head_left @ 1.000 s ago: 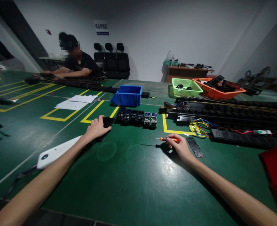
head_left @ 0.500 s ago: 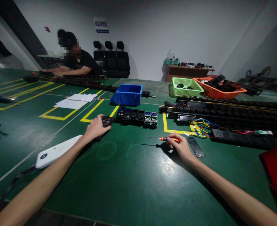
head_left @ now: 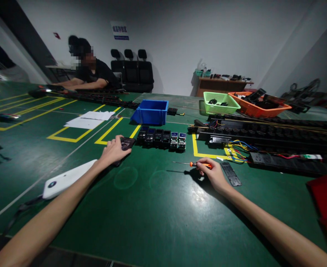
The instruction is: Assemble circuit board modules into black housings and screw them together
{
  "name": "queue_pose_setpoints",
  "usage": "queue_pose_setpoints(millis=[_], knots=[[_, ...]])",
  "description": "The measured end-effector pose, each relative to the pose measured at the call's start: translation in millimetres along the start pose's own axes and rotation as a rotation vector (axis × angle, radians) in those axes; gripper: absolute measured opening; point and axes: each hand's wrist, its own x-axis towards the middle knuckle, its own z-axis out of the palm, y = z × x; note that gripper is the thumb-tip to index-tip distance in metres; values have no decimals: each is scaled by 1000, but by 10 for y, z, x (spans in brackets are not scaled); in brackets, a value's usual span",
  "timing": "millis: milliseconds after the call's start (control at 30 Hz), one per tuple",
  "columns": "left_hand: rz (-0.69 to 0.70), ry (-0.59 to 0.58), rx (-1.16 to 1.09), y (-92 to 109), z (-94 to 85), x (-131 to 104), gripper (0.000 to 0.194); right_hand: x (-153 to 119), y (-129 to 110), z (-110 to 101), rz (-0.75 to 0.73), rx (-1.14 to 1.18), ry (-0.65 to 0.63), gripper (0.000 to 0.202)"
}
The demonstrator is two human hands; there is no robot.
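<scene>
My left hand (head_left: 114, 150) is closed around a dark, flat phone-like device (head_left: 128, 143) resting on the green table (head_left: 158, 215). Between the fingers of my right hand (head_left: 208, 168) is a screwdriver (head_left: 192, 164) with an orange and black handle, its thin shaft pointing left above the table. A black flat plate (head_left: 230, 174) lies just right of that hand. Beyond both hands, several small black modules (head_left: 154, 137) stand in a row, with two exposed circuit boards (head_left: 178, 141) at its right end.
A white device (head_left: 69, 180) lies beside my left forearm. Farther back are white papers (head_left: 88, 119), a blue bin (head_left: 152, 112), a green basket (head_left: 221, 104) and an orange basket (head_left: 259, 105). Long black assemblies (head_left: 263, 131) with wires fill the right. A person (head_left: 92, 74) sits across the table.
</scene>
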Motion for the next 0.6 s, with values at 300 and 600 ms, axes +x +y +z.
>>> queue_pose_setpoints(millis=[300,600], knots=[[-2,-7,1,-28,18,16,75,-3,-28,2,-1,-13,-4,27],[108,66,24,38,3,-39,79,-20,-62,-15,-15,-25,-18,27]])
